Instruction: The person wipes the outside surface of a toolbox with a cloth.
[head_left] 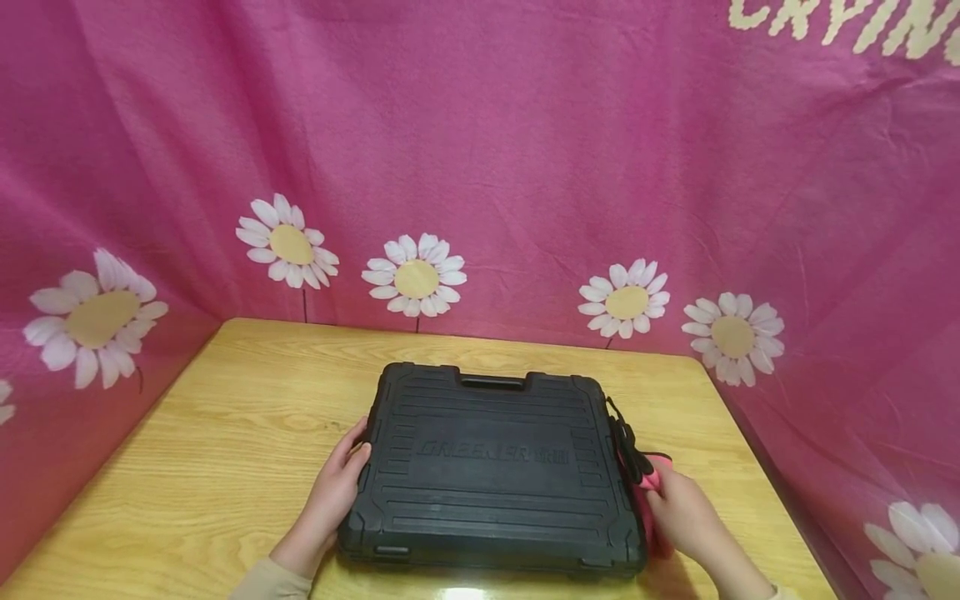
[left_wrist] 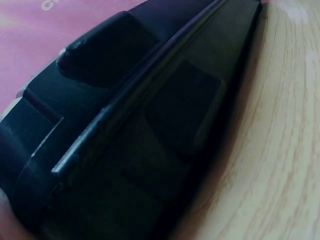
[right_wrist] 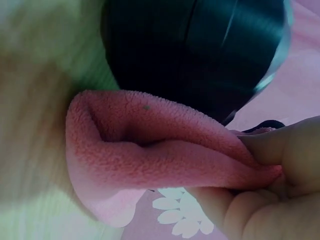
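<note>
A black hard-shell tool case (head_left: 487, 492) lies flat on the wooden table, its handle on the far side and raised lettering on the lid. My left hand (head_left: 336, 487) rests along the case's left side, fingers fairly straight against it; the left wrist view shows that side close up. Beside the right side, my right hand (head_left: 686, 510) pinches a folded pink fleecy cloth (right_wrist: 145, 160) between thumb and fingers. The cloth (head_left: 660, 533) hangs down next to the case. A black cord or strap (head_left: 628, 446) runs along the case's right edge, by the cloth's top.
The wooden table (head_left: 247, 417) extends around the case on all sides. A pink curtain (head_left: 510, 167) printed with white daisies stands behind the table and along both its sides.
</note>
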